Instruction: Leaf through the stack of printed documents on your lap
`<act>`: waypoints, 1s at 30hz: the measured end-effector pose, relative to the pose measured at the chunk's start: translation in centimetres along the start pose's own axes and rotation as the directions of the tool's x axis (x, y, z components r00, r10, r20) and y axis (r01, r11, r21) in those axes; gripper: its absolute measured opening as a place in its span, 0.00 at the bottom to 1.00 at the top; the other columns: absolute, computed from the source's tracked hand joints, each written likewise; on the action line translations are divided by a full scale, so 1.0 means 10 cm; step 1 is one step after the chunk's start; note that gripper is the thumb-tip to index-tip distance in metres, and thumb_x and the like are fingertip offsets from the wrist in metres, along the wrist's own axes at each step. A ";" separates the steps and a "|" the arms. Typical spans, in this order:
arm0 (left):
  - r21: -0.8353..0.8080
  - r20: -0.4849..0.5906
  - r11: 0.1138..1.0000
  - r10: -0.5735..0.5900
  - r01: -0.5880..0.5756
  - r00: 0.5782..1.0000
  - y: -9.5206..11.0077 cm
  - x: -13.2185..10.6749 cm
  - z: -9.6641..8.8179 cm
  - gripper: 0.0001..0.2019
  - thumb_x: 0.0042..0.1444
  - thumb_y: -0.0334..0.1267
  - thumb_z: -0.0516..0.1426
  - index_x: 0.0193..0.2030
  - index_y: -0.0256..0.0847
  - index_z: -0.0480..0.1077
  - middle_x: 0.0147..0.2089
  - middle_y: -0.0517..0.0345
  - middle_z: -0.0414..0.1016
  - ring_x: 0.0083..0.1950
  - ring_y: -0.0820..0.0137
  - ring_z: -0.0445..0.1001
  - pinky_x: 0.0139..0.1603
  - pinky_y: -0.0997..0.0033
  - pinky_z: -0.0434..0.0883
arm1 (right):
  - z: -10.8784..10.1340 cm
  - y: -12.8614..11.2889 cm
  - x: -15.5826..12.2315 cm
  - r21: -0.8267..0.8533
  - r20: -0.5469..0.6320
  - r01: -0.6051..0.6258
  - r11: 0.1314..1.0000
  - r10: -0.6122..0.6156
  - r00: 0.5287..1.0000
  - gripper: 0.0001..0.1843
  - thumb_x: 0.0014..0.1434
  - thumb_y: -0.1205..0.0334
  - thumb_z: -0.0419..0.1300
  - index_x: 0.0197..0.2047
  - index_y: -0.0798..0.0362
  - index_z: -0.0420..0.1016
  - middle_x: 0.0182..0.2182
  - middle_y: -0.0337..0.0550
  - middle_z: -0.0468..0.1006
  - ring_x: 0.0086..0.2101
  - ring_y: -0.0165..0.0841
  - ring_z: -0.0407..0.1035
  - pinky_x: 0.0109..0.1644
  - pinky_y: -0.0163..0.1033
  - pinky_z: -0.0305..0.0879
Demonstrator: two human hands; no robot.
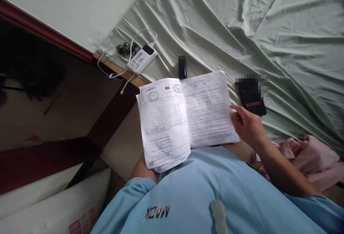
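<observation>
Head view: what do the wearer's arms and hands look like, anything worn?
Both hands bare, no gloves. Right hand: no ring or watch visible; forearm bare up to a light blue short sleeve. Left hand mostly hidden behind papers; its light blue sleeve shows below.

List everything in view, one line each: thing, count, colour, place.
papers: a sheaf of several sheets, white, printed, held open over the lap
phone: one, black, on the sheet by the right hand
small black device: one, above the papers
power bank: one, white, with white cables, bed edge
bed sheet: one, pale green, creased
pink cloth: one, right edge
left hand: under the papers, mostly hidden
right hand: on the right page's edge
</observation>
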State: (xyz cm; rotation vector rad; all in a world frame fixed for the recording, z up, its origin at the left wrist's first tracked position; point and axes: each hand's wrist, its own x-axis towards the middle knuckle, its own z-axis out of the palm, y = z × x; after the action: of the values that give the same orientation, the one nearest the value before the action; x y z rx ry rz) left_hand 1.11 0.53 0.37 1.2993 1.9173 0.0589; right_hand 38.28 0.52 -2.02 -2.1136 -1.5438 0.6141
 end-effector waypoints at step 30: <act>0.016 -0.009 1.000 0.026 -0.026 1.000 0.01 -0.01 0.02 0.23 0.41 0.24 0.63 0.47 0.37 0.73 0.54 0.46 0.78 0.61 0.55 0.74 0.63 0.63 0.71 | 0.03 0.05 -0.07 -0.013 0.122 -0.010 1.000 0.011 0.992 0.29 0.67 0.55 0.52 0.67 0.59 0.67 0.32 0.45 0.81 0.28 0.37 0.72 0.35 0.41 0.65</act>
State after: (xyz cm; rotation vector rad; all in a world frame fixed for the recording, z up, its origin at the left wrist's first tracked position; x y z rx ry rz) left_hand 1.30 0.46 0.35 1.3366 1.9121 0.0635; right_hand 38.29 -0.30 -2.51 -2.1291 -1.6060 0.7525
